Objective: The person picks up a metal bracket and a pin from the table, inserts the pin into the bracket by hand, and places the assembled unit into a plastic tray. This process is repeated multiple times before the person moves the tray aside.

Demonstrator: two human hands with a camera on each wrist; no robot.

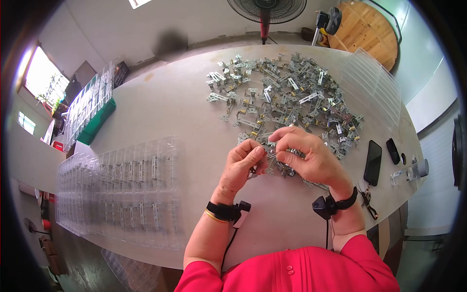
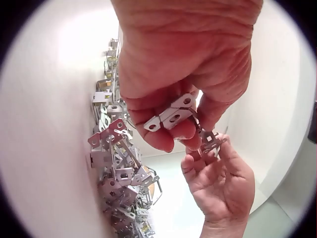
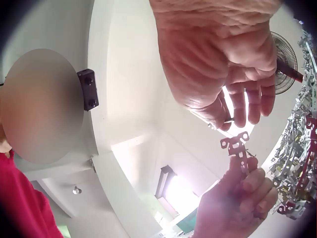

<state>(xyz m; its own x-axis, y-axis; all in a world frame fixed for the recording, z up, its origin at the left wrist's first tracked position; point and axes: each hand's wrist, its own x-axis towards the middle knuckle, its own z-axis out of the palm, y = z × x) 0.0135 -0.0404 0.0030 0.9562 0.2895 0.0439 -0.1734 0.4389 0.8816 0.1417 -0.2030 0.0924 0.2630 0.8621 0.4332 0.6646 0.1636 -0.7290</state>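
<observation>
At the near edge of a pile of metal cabinet hinges (image 1: 292,100), both hands are close together. My left hand (image 1: 238,165) grips one metal hinge (image 3: 238,151) between thumb and curled fingers; its holed plate (image 2: 178,111) shows under the palm in the left wrist view. Facing it, my right hand (image 1: 311,155) has its thumb and index finger pinched together on a small metal piece (image 3: 229,120), just above the hinge in the right wrist view. What this piece is, I cannot tell. The other right fingers are loosely bent.
Left on the table stands a clear compartment tray (image 1: 168,170) with rows of hinges. Further back is a green bin (image 1: 97,121) under another clear tray. An upright clear tray (image 1: 372,87) is at the back right. A phone (image 1: 373,163), keys (image 1: 368,202) and a bottle (image 1: 416,170) lie right.
</observation>
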